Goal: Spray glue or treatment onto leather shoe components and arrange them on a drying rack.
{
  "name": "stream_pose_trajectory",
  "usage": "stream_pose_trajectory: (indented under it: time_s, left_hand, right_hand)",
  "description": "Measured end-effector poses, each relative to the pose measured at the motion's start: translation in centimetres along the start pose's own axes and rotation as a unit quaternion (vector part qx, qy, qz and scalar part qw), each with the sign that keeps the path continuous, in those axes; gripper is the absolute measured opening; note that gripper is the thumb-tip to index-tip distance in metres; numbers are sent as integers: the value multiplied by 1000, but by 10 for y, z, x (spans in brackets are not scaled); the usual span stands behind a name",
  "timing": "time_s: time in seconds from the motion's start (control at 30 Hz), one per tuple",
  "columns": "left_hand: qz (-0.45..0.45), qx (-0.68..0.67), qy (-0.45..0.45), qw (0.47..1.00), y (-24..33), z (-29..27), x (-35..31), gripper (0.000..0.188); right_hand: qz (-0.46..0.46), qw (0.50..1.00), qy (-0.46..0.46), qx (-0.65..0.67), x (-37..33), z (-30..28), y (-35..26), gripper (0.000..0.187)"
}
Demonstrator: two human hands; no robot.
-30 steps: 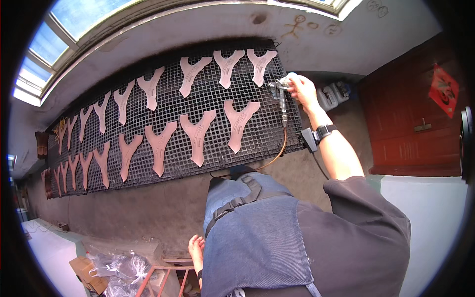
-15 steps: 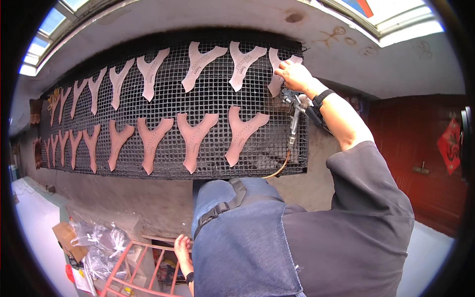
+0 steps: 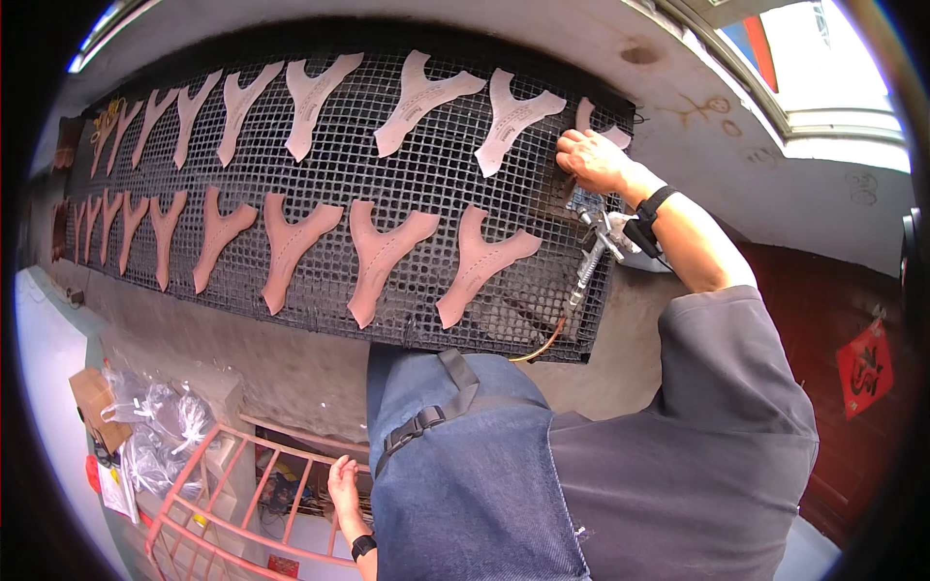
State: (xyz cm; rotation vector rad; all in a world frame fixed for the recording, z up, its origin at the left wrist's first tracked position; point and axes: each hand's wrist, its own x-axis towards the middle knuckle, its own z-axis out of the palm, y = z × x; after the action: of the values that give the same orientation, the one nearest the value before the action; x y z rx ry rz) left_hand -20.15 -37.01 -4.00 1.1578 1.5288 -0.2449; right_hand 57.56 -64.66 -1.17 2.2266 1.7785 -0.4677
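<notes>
My right hand (image 3: 593, 163) is closed with bent fingers on a pale Y-shaped cut piece (image 3: 605, 128) at the far right corner of a black mesh rack (image 3: 387, 179). The hand hides the lower part of this piece. Just below it, a metal spray gun (image 3: 599, 237) with a thin yellowish hose (image 3: 544, 351) rests at the rack's right edge. My left hand (image 3: 343, 482) hangs low beside my apron, near a pink metal railing (image 3: 262, 443). Its fingers are loosely bent and apart, with nothing in them.
Two rows of Y-shaped pieces lie on the mesh, paler ones (image 3: 423, 100) behind, pinker ones (image 3: 387, 259) in front. Clear plastic bags (image 3: 165, 426) and a cardboard box (image 3: 100, 405) sit at lower left. A red door (image 3: 814, 329) stands right, below a window.
My view has turned, so the rack appears tilted. My right hand has shifted over the lower part of the corner piece, covering more of it. My left hand still hangs low.
</notes>
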Motion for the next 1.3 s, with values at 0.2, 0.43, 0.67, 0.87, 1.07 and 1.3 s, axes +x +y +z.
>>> stream_pose_trajectory:
  time_s: [0.2,0.43,0.67,0.87,1.07,1.3]
  left_hand:
    - [-33,9,1,999,-5,18,-10,34]
    - [-30,-51,43,997,-19,11,-14,35]
    - [-6,-92,31,995,-76,18,-21,34]
    - [30,-47,9,998,-125,15,-32,34]
    - [-13,-194,95,976,-163,7,-61,34]
    - [1,-182,71,981,-248,27,-34,34]
  right_hand:
    - [-29,990,139,27,73,-15,-14,24]
    - [-10,995,77,-63,95,-21,-30,34]
    - [-7,996,44,-75,115,-46,-50,16]
    - [-84,972,220,-26,220,-67,-83,14]
    - [13,992,112,-64,240,-61,-103,46]
    - [259,958,103,-68,215,-42,-131,26]
